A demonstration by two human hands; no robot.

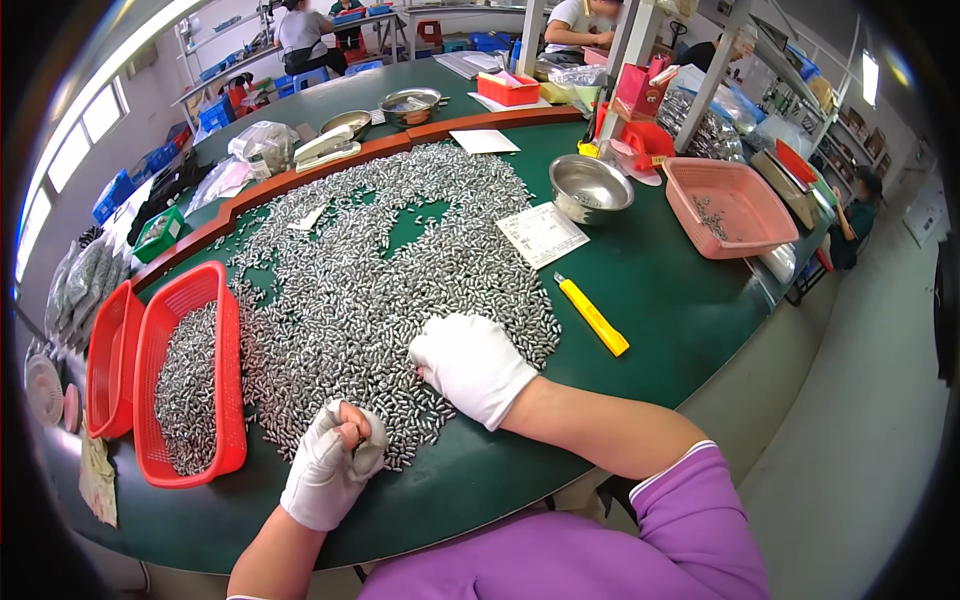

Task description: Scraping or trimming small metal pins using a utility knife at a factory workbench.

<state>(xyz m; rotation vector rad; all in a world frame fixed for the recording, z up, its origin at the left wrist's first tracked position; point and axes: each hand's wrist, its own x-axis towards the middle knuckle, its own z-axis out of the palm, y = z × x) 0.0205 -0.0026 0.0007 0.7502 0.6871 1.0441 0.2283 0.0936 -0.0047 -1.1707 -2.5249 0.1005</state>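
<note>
Small silvery metal pieces are spread in a wide heap over the green table. My left hand, in a white glove with bare thumb and fingertip, is curled closed at the heap's near edge; whatever it may hold is too small to make out. To its right, my right hand, also white-gloved, rests with bent fingers on the near right part of the heap. Its fingertips point down among the pieces and are mostly hidden. More such pieces fill part of a red plastic basket on the left.
A second red basket stands at the far left. Right of the heap lie a yellow utility knife, a paper slip, a steel bowl and a pink basket. A wooden rail borders the back. People sit farther off.
</note>
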